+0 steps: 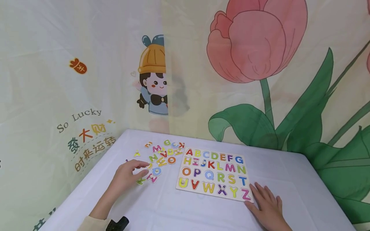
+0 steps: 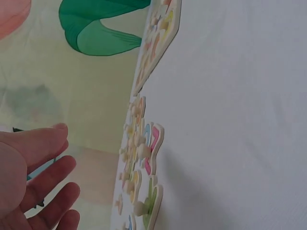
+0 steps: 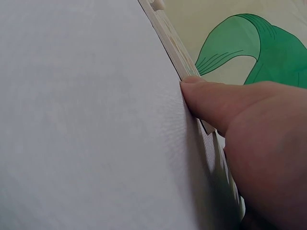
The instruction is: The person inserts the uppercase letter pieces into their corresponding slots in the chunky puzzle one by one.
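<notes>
A wooden alphabet puzzle board (image 1: 199,194) lies flat on the table, printed with coloured letters from A to Z. Small knobs show on some of its letters, the U (image 1: 183,183) and the X (image 1: 222,189) among them. My right hand (image 1: 267,205) rests at the board's near right corner; its thumb (image 3: 206,98) touches the front edge. Over the near side of the loose letter pieces, my left hand (image 1: 127,175) hovers with bent, spread fingers and nothing between them. Closest to it are a blue piece (image 1: 156,171), a pink piece (image 1: 151,178) and a partly hidden green piece (image 1: 140,182).
Several more knobbed letter pieces, some overlapping, lie left of the board, including an orange O (image 1: 171,160) and a yellow piece (image 1: 137,153) set apart. A white cloth (image 1: 162,208) covers the table. Printed curtains (image 1: 185,122) hang right behind its far edge.
</notes>
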Motion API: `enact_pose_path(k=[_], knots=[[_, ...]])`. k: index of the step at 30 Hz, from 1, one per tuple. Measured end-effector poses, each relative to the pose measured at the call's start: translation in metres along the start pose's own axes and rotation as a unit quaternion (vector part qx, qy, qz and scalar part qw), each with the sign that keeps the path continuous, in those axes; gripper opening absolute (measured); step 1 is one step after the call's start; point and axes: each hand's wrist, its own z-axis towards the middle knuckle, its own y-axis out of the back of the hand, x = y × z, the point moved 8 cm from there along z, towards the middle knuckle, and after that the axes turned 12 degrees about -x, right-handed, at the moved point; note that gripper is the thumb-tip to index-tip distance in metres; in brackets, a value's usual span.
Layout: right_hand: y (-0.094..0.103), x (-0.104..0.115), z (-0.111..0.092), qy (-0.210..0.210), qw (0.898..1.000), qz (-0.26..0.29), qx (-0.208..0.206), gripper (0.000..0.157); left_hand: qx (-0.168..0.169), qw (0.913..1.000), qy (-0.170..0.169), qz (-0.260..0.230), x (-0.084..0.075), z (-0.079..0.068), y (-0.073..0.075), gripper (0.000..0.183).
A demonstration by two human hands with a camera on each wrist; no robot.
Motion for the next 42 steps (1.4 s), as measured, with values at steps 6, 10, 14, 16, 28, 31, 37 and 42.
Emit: enact_pose_path(k=[6,10,14,16,28,31,37,42], knots=[[0.001,-0.001,0.001,-0.008,1.000,0.014,-0.002,0.103,-0.001,0.9992,0.038,0.006,-0.003,-0.013,-0.004,0.033],[0.001,-0.002,0.000,-0.010,1.000,0.017,-0.002,0.104,0.001,0.9973,0.073,0.007,0.002,-0.018,-0.007,0.034],[0.001,0.000,0.000,-0.004,1.000,0.016,-0.004,0.102,0.000,0.9940,0.109,-0.007,0.009,-0.022,-0.012,0.034],[0.001,0.001,0.001,-0.001,1.000,0.014,-0.005,0.101,0.001,0.9923,0.123,-0.013,0.012,-0.024,-0.015,0.034],[0.000,0.001,0.000,-0.010,1.000,0.019,-0.001,0.102,0.018,0.9915,0.128,-0.018,0.014,-0.021,-0.030,0.030],[0.000,0.001,0.000,-0.011,1.000,0.018,-0.001,0.102,0.021,0.9930,0.114,-0.020,0.016,-0.021,-0.032,0.028],[0.003,0.002,0.000,-0.004,1.000,0.015,-0.011,0.100,0.033,0.9971,0.063,-0.026,0.014,-0.020,-0.040,0.025],[0.004,0.003,-0.001,-0.002,1.000,0.018,-0.011,0.100,0.027,0.9988,0.037,-0.017,0.014,-0.017,-0.042,0.024]])
